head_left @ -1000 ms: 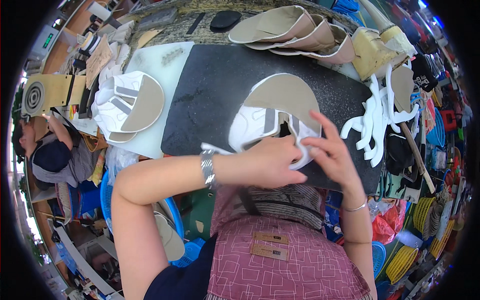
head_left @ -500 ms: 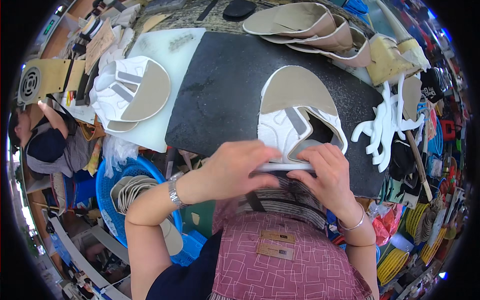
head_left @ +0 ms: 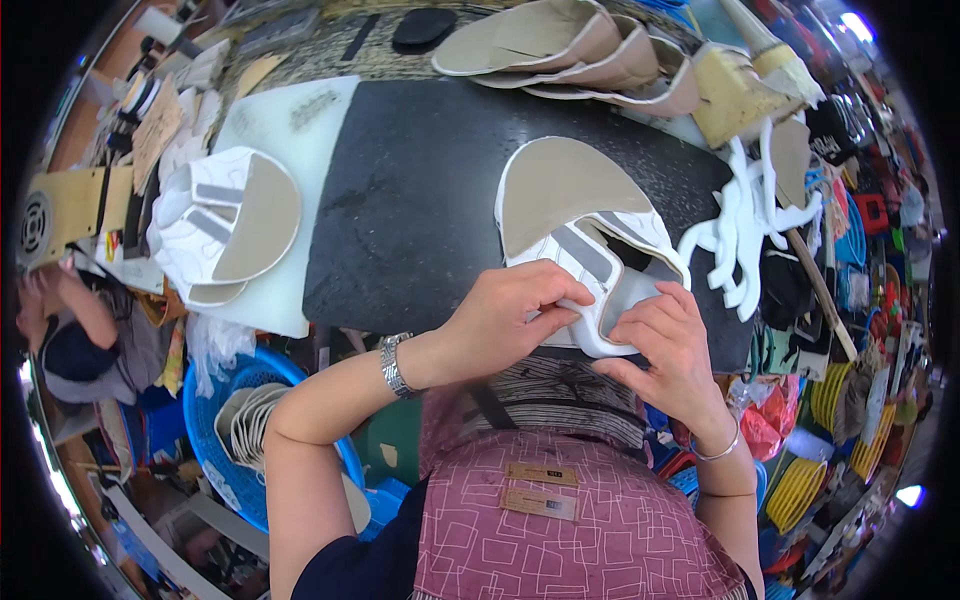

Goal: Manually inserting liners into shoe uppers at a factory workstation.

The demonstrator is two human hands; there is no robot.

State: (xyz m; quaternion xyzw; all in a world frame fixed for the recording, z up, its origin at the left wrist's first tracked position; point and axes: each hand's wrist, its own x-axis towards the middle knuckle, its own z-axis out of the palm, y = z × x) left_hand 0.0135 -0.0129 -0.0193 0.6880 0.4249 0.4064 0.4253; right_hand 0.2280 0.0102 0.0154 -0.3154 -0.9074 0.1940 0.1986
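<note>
A white shoe upper (head_left: 575, 255) with a large beige toe part lies before me on the black mat (head_left: 400, 200), its opening toward my body. A curved white foam strip (head_left: 592, 338) follows the near edge of that opening. My left hand (head_left: 525, 315) pinches the strip and the upper's edge between thumb and fingers, left of the opening. Across from it, my right hand (head_left: 665, 345) has its fingers curled over the strip at the right side, the thumb below. Part of the strip is hidden by the fingers.
More white uppers (head_left: 225, 225) are stacked on a pale board (head_left: 300, 120) at left. Beige pieces (head_left: 570, 50) lie at the back, with curved white foam pieces (head_left: 740, 230) and a yellowish block (head_left: 745, 90) at right. A blue basket (head_left: 205, 440) stands lower left; another person (head_left: 75, 330) sits beyond.
The white foam strip was straight across the near edge and is now bent around the opening. My left hand has moved from above it to a pinch on the edge.
</note>
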